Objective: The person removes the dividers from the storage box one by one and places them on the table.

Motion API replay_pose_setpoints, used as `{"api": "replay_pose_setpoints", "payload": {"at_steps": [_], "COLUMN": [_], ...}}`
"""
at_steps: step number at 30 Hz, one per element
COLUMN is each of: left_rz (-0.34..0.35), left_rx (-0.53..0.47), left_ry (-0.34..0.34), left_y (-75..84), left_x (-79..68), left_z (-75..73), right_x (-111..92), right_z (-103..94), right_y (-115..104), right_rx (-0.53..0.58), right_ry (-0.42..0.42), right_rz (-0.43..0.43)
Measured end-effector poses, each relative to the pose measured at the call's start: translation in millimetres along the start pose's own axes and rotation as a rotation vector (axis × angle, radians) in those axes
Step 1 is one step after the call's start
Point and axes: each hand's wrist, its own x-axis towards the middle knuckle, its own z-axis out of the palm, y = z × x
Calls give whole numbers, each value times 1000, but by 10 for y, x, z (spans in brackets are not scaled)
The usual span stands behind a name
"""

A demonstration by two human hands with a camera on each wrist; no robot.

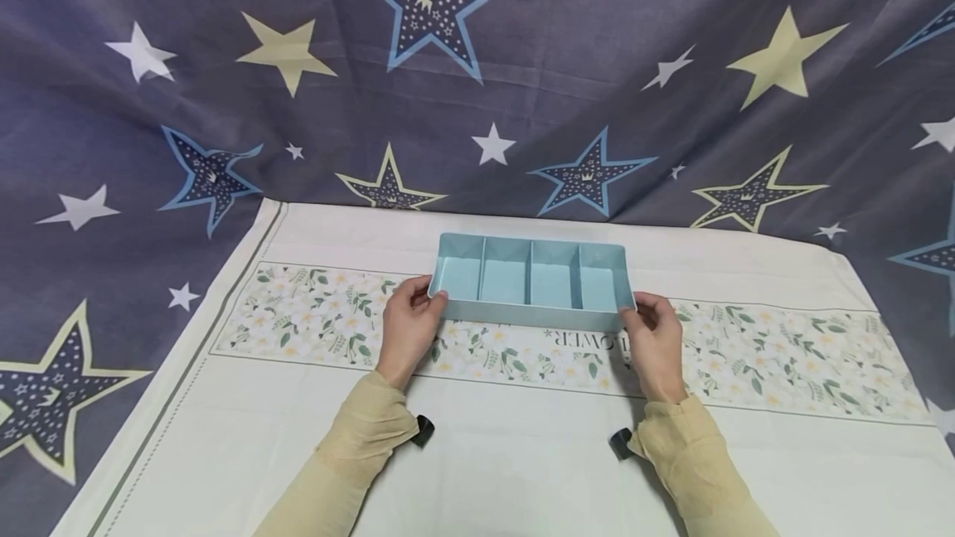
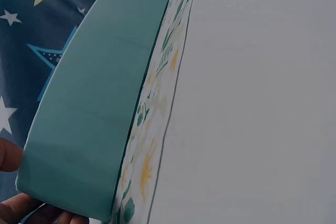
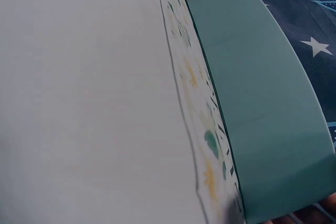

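A light blue box [image 1: 522,313] with several compartments in a row lies lengthwise before me in the head view; no items show inside it. My left hand [image 1: 409,328] grips its left end, thumb at the near corner and fingers on the side. At the right end, my right hand [image 1: 658,346] grips the box the same way. The left wrist view shows the box's long near wall [image 2: 94,93], with the left thumb and fingertips at its end. In the right wrist view that wall [image 3: 262,93] hides most of the right hand.
A white tablecloth [image 1: 515,454] covers the table, with a floral printed band [image 1: 298,313] running under the box. Behind the table hangs a dark curtain [image 1: 522,106] with stars. Black straps [image 1: 423,431] show by both wrists, at the beige sleeves [image 1: 351,446].
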Motion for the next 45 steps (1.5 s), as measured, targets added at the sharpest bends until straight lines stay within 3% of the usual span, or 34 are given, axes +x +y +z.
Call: {"api": "replay_pose_setpoints", "payload": {"at_steps": [23, 30, 45], "left_rz": [11, 14, -3], "left_rx": [-1, 16, -13], "left_ry": [28, 26, 20], "left_y": [-50, -45, -65], "left_x": [18, 15, 25], "left_z": [-74, -61, -64], "right_x": [-5, -82, -46], "right_z": [72, 35, 53], "right_y": [112, -74, 16], "right_rx": [0, 2, -12], "right_ry": [-45, -57, -46], "right_rz": [-40, -29, -46]}}
